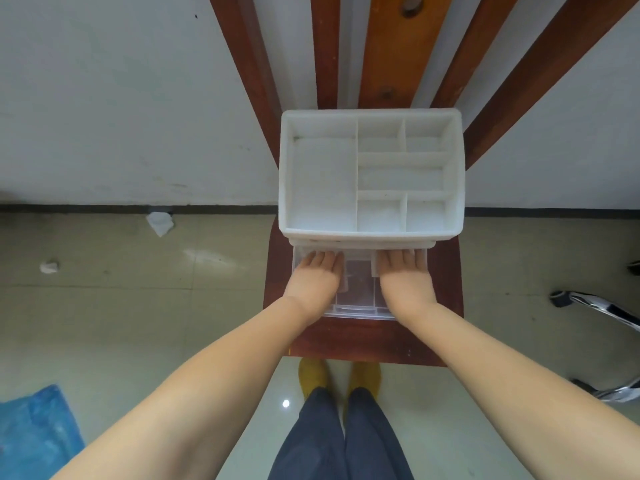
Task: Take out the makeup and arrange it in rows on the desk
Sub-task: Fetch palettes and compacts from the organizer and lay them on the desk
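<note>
A white plastic makeup organizer (370, 233) stands on a dark red wooden chair seat (446, 271). Its top tray is split into several compartments, and all of them look bare. A clear plastic drawer (356, 292) is pulled out from the organizer's front. My left hand (315, 282) reaches into the drawer's left part, fingers pointing under the organizer. On the drawer's right part my right hand (405, 278) lies the same way. Both hands are flat with fingertips hidden under the organizer's rim. I cannot make out any makeup item in the drawer.
The chair's slatted wooden back (398, 46) rises behind the organizer against a white wall. Crumpled white paper (160, 221) lies on the tiled floor at left. A blue plastic sheet (34, 431) is at lower left, chrome chair legs (595, 306) at right.
</note>
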The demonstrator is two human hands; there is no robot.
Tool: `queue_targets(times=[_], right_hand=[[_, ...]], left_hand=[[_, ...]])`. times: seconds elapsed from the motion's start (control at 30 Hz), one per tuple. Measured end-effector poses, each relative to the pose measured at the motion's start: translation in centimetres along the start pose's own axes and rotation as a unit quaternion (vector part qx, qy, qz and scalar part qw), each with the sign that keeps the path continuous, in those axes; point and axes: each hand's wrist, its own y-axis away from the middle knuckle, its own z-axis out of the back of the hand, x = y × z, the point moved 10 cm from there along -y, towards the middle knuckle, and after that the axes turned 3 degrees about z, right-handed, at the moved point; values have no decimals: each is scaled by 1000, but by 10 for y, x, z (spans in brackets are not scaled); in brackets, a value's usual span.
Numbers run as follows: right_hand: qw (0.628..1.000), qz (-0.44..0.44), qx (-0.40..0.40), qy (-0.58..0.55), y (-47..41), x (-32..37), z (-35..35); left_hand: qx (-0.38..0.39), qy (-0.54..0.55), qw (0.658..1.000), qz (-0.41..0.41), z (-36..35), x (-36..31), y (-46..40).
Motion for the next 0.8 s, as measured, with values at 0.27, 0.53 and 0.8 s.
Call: queue_targets(times=[0.27, 0.53, 0.8], right_hand=[[999, 42, 31, 13, 7, 5, -3], [995, 88, 42, -8, 9, 10, 4], [961, 136, 52, -237, 63, 15, 45]], left_hand=[[-25, 113, 993, -7, 14, 9, 23], [-123, 255, 959, -34, 36, -5, 73], [76, 239, 965, -76, -9, -28, 101]])
